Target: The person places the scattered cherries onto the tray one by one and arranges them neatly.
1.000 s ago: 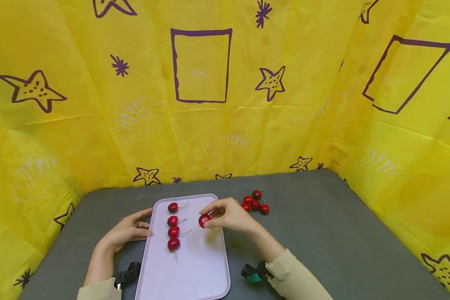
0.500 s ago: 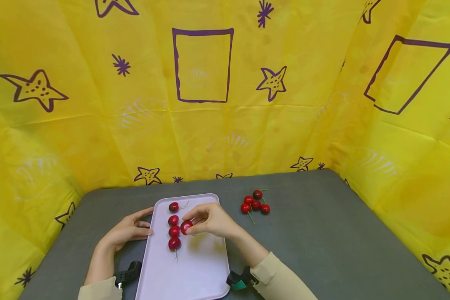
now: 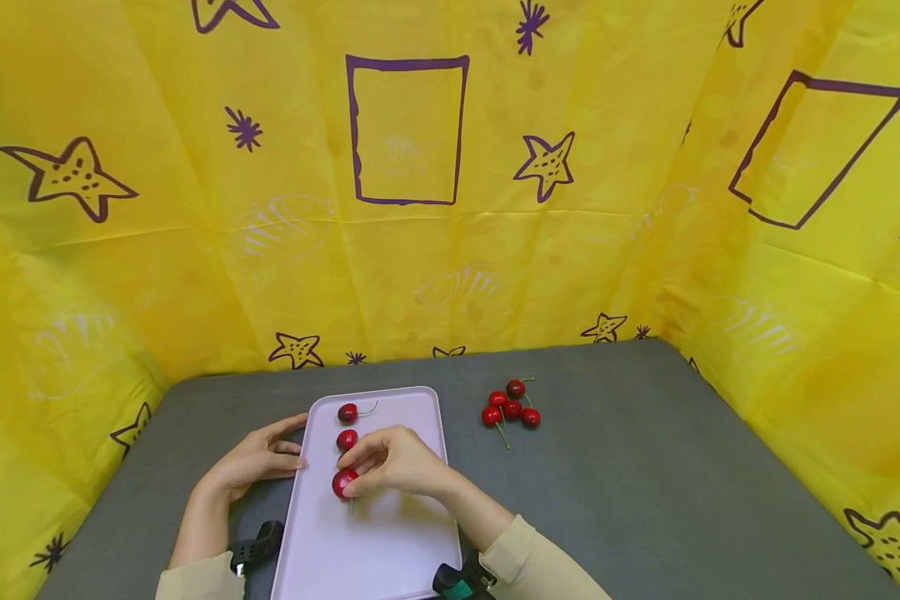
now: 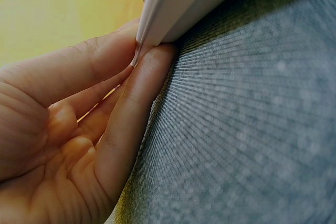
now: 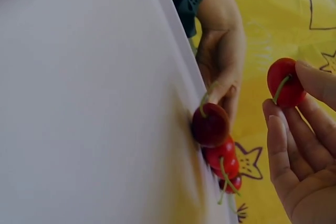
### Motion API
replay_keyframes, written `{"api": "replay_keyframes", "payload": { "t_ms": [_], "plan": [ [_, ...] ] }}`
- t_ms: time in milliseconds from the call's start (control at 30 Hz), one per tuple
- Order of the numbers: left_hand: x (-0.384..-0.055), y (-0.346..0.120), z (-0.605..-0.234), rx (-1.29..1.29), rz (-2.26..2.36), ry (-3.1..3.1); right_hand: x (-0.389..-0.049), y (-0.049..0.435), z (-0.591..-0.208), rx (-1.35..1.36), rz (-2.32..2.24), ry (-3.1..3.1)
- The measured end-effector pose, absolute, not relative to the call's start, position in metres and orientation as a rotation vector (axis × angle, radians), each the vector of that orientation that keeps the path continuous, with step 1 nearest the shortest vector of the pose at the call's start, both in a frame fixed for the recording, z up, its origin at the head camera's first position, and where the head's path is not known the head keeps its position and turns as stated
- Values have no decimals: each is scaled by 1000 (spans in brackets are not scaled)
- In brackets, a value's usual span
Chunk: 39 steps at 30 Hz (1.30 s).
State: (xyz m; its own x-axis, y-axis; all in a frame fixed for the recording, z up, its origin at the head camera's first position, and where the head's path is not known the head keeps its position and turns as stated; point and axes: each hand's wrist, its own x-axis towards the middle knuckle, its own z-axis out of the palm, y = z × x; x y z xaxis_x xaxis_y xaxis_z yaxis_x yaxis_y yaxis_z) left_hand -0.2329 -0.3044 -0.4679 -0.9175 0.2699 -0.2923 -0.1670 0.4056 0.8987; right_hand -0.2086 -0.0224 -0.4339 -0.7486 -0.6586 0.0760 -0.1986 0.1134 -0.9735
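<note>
In the head view a pale lilac tray (image 3: 405, 558) lies on the dark grey table, with cherries in a column along its left half. My right hand (image 3: 397, 462) pinches a red cherry (image 5: 286, 83) between thumb and fingertips, raised above the tray and overlapping the column's near end. Two cherries, the far one (image 3: 348, 413) and the one below it (image 3: 347, 440), show plainly; my hand and the held cherry cover the others. My left hand (image 3: 251, 458) holds the tray's left edge, thumb and fingers at the rim (image 4: 152, 19).
Right of the tray, a small heap of cherries (image 3: 512, 408) with stems sits on the table. Yellow cloth (image 3: 420, 275) with purple drawings hangs behind and at both sides. A dark band with a black device (image 3: 257, 546) is on each wrist.
My right hand has carried the cherry from the tray's right side leftward and nearer to me, onto the column's near end. My left hand and the heap have stayed put.
</note>
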Motion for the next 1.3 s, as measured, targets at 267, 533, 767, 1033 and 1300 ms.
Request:
{"api": "replay_keyframes", "payload": {
  "t_ms": [267, 533, 767, 1033, 1300],
  "plan": [
    [-233, -303, -466, 112, 1536, 2265, -203, -28, -437, -874, -1559, 2038],
    [-232, -305, -467, 113, 1528, 2268, -201, -33, -441, -921, -1455, 2033],
    [-232, -306, -467, 114, 1526, 2261, -196, -37, -445, -957, -1336, 2074],
    [-233, -305, -467, 107, 1526, 2262, -190, -39, -447, -1010, -1214, 2176],
    [-232, -305, -466, 98, 1517, 2269, -190, -40, -450, -1042, -1156, 2214]
  ]
}}
